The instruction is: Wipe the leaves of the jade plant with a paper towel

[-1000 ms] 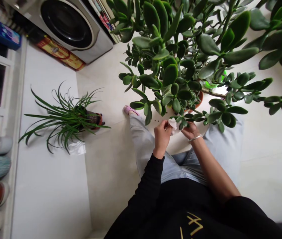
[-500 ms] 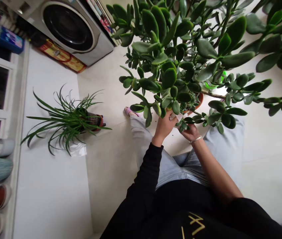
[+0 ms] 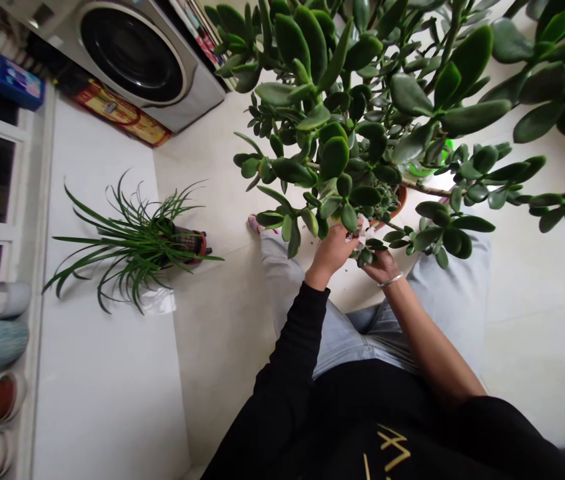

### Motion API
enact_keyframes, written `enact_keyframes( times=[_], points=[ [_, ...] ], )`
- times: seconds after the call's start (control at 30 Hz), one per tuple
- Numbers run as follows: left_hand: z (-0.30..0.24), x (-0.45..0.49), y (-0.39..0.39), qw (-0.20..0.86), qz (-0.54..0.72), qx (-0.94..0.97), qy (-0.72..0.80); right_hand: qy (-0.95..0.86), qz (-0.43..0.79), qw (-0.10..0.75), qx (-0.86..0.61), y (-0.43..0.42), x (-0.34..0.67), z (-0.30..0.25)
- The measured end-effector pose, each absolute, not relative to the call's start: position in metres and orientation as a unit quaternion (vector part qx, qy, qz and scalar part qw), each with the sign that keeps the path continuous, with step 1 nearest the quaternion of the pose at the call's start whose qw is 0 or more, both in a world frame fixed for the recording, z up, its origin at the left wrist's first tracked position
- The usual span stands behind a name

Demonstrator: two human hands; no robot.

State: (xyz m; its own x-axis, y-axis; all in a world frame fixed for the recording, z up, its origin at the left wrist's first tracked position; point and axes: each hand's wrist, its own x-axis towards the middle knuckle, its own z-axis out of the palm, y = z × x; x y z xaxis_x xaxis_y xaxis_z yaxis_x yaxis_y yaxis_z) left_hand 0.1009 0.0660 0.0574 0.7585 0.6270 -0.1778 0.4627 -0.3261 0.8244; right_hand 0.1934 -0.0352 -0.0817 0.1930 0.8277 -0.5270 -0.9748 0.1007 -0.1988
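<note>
The work at the large jade-like plant with thick, oval, glossy green leaves (image 3: 335,157) appeared to be under way rather than finished, since a crumpled white tissue-like piece (image 3: 364,233) was up against a low leaf cluster (image 3: 366,257) at the near edge of the foliage. The plant rose from a round reddish-orange pot (image 3: 393,212), which stood just beyond the hands and was largely hidden by leaves. The left hand (image 3: 332,248), at the end of a long black sleeve (image 3: 290,347), had its fingers closed around part of the white piece. The right hand (image 3: 382,267), with a silvery bangle (image 3: 391,280) at the wrist, was at the underside of the same cluster; its fingertips were behind the leaves, so whether they pinched a leaf or merely propped it I cannot tell. Which leaves had been dealt with could not be judged, as the upper and farther ones looked equally glossy; any attention visible was limited to this one low cluster, with the many other branches untouched by either hand. Small dark specks lay on the pale floor (image 3: 222,280) between the legs.
</note>
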Motion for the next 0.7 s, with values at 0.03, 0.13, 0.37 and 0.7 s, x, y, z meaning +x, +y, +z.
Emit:
enact_keyframes(
  times=[0.03, 0.13, 0.37, 0.7],
  points=[
    [0.0565, 0.1012, 0.0659, 0.468, 0.093, 0.810, 0.342, 0.143, 0.618, 0.730, -0.256, -0.0354, 0.1935, -0.0821],
    [0.0544, 0.1015, 0.0651, 0.452, 0.119, 0.808, 0.359, 0.144, 0.616, 0.732, -0.250, -0.0363, 0.1952, -0.0850],
    [0.0556, 0.0977, 0.0619, 0.430, 0.144, 0.819, 0.351, 0.152, 0.621, 0.728, -0.246, -0.0396, 0.2000, -0.0895],
    [0.0570, 0.0970, 0.0578, 0.444, 0.202, 0.772, 0.407, 0.160, 0.612, 0.735, -0.245, -0.0370, 0.1972, -0.0831]
  ],
)
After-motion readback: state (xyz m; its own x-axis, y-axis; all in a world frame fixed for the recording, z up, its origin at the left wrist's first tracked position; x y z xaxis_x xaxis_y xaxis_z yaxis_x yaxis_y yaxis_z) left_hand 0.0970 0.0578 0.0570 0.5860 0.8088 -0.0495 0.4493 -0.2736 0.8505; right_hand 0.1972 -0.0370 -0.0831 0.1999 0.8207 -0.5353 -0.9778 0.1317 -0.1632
